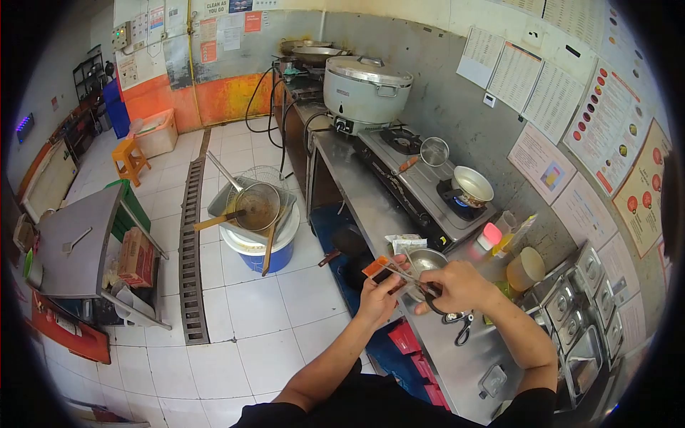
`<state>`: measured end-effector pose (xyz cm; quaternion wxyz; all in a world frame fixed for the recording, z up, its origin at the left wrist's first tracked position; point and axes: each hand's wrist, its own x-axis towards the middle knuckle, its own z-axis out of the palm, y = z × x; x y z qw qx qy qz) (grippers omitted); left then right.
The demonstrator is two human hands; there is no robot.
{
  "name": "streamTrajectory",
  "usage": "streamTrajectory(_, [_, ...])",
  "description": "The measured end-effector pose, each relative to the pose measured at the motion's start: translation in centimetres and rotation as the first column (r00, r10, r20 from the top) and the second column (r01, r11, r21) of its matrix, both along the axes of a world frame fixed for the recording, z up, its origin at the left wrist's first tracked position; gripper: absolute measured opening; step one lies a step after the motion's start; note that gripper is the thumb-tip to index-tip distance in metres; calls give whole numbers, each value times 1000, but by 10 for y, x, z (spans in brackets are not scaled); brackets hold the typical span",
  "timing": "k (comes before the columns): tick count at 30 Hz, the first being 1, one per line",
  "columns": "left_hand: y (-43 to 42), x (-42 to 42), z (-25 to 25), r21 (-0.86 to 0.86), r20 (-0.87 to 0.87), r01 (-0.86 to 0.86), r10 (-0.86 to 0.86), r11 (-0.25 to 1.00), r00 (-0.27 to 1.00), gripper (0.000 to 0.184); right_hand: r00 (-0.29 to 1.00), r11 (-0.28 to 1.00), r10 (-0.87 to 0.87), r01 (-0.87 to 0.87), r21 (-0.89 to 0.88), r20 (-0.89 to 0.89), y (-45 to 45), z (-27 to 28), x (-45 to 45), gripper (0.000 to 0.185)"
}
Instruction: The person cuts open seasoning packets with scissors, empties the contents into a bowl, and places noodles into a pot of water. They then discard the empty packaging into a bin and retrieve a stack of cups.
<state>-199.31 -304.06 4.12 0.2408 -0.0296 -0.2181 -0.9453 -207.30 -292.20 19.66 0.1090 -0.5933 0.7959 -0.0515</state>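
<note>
Left hand (380, 298) is up over the tabletop (457, 367), fingers pinching a small orange packet (375, 267), and right hand (457, 287) is wrapped around a pair of scissors (429, 289), blades right up at that packet! Whether they're biting in, I cannot tell from here. Just beyond the hands sits a metal bowl (427, 260), a white packet (405, 243) at its far left side. On the near side of the right hand, black-handled scissors (464, 331) lie on the tabletop. Farther along, a small pan (474, 185) sits over a blue flame (464, 208) on the stove (428, 195), a strainer (434, 152) rests to its left, and a big rice cooker (367, 89) stands beyond.
</note>
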Motion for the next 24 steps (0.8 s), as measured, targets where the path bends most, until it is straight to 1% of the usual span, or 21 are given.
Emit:
streamTrajectory(7, [4, -3, 0, 11, 23, 22, -22, 1000, 999, 37, 998, 1000, -17, 18, -12, 55, 4, -4, -2, 46])
streamTrajectory(9, [7, -3, -2, 26, 35, 85, -86, 996, 996, 36, 998, 999, -22, 24, -23, 53, 4, -3, 0, 46])
streamTrajectory(11, [7, -4, -1, 30, 10, 69, -69, 997, 998, 36, 998, 999, -26, 27, -33, 49, 3, -5, -1, 46])
streamTrajectory(13, [9, -4, 0, 38, -13, 54, -53, 998, 999, 37, 998, 996, -15, 21, -91, 66, 4, -12, -5, 45])
streamTrajectory(16, [11, -1, 4, 87, -2, 30, -30, 996, 1000, 38, 995, 998, -31, 37, -60, 95, 0, -5, 0, 41])
streamTrajectory(18, [12, 4, 5, 86, 26, 140, -142, 986, 989, 38, 997, 998, -42, 44, -44, 63, -4, -3, 4, 40])
streamTrajectory(20, [13, 2, 0, 89, 13, 141, -142, 986, 990, 37, 998, 998, -51, 52, -28, 32, -5, -4, 5, 39])
streamTrajectory(22, [12, 0, -7, 93, -1, 142, -142, 986, 990, 37, 997, 998, -42, 44, -41, 60, -6, -9, 2, 35])
streamTrajectory(24, [10, -2, -14, 126, 6, 179, -181, 976, 983, 36, 997, 997, -41, 45, -63, 60, -6, -14, 1, 34])
